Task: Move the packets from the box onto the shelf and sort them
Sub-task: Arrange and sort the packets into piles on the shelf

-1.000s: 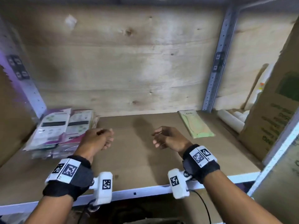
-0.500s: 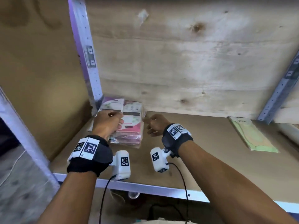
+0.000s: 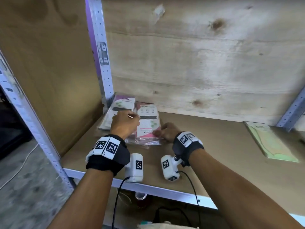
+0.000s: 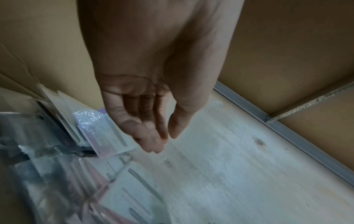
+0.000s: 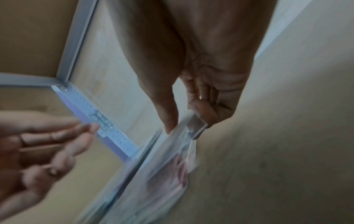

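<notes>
- The head view is evenly lit by soft daylight; a pale bright patch spreads over the plywood back panel (image 3: pixel 206 63), strongest at the upper right.
- The left side panel (image 3: pixel 49 63) is dimmer, and the space under the shelf (image 3: pixel 214 162) falls into deep shadow.
- Wide-angle distortion bends the metal upright (image 3: pixel 100 52) and stretches the forearms at the lower edge; the floor at bottom left is smeared.
- The left wrist view is dim and soft; the left hand (image 4: pixel 153 84) is shaded, and the packets (image 4: pixel 91 133) show small glare spots on their plastic.
- The right wrist view is heavily motion-blurred, worst across the packets and the other hand at the left edge.
</notes>
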{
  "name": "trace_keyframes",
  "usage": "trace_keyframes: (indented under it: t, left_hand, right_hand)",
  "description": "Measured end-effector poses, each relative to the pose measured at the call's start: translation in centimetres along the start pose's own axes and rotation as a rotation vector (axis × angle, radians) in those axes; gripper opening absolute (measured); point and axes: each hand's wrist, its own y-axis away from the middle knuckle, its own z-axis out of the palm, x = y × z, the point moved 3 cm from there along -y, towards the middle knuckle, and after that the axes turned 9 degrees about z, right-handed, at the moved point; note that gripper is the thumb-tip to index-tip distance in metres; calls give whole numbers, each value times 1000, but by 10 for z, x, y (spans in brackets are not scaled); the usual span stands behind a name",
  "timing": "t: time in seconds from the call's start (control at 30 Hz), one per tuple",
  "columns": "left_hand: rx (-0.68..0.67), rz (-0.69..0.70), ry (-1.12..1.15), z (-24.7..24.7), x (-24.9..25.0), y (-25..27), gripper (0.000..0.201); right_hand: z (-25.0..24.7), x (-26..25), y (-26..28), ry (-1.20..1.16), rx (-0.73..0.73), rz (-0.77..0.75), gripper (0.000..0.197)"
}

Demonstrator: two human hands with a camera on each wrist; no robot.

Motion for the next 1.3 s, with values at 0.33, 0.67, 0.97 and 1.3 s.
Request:
trace_keyframes:
  t: [0.33, 0.67, 0.97, 1.3]
  left_hand:
    - [-387, 340, -315, 67, 33, 36, 47]
    - [-300, 677, -54, 142, 76, 75, 19]
    - [-241, 662, 246, 182, 96, 90, 15]
    - [-417, 224, 502, 218, 72, 95, 18]
  right_hand:
    - [-92, 43, 100, -659, -77, -51, 22]
    - [-182, 90, 159, -839, -56, -60, 45]
    - [-216, 123, 174, -791, 77, -207, 21]
    - [-189, 166, 155, -382, 82, -160, 24]
